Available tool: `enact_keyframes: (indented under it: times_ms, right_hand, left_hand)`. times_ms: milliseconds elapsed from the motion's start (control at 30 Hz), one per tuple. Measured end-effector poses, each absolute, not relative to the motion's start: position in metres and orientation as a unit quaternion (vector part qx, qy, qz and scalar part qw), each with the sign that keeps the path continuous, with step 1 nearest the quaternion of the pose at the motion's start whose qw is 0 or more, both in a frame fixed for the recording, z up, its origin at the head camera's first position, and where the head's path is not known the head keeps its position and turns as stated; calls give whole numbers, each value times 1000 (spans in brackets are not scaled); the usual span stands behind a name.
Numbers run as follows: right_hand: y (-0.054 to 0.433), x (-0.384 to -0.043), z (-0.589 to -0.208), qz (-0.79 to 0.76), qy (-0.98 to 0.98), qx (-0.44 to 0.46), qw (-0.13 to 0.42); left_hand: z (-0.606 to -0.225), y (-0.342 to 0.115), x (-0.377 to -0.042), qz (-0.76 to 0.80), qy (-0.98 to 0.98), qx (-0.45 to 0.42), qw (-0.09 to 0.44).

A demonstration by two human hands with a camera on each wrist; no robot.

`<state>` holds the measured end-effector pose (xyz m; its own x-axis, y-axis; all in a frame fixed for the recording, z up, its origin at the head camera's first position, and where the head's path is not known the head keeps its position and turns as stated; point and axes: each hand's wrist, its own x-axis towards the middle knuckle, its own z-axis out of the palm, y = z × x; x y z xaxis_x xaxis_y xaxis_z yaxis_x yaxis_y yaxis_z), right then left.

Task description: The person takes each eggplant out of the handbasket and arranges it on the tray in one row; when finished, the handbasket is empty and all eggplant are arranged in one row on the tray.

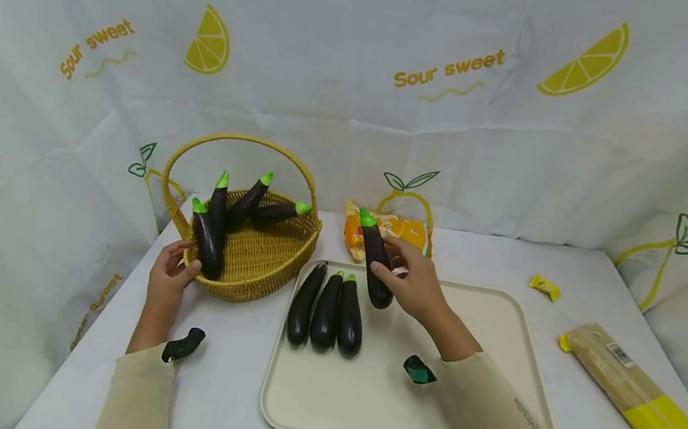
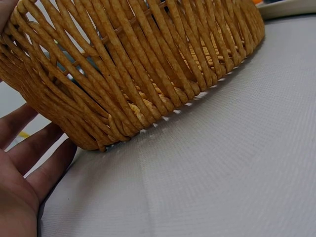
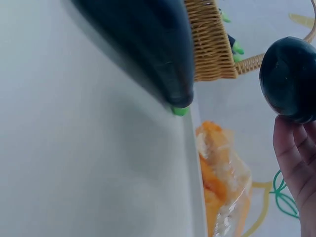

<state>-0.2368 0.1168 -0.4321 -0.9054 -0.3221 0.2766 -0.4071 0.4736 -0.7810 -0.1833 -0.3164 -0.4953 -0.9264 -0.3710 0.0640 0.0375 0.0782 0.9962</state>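
The counter [image 1: 219, 391] carries a tray [image 1: 379, 410] and, to its left, a basket [image 1: 262, 254]. The left hand [image 1: 169, 280] grips the basket's rim. The right hand [image 1: 419, 284] holds one eggplant [image 1: 375, 256] above the tray's far edge. Four eggplants [image 1: 208, 249] sit in the basket; three eggplants [image 1: 325, 314] lie on the tray.

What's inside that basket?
Four eggplants with green tips are inside the basket. Bare weave shows to their right. The floor directly beneath them is covered, so I can't tell whether anything small lies there.
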Motion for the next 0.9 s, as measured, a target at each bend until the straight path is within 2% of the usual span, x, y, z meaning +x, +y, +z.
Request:
enact_keyframes:
  times_ms: [433, 900]
  right_hand:
    - [129, -215, -467, 469, -877, 102, -18]
    - [120, -207, -483, 443, -892, 85, -29]
  left_hand:
    - [-497, -318, -185, -666, -720, 121, 151]
    - [-495, -316, -184, -673, -713, 122, 154]
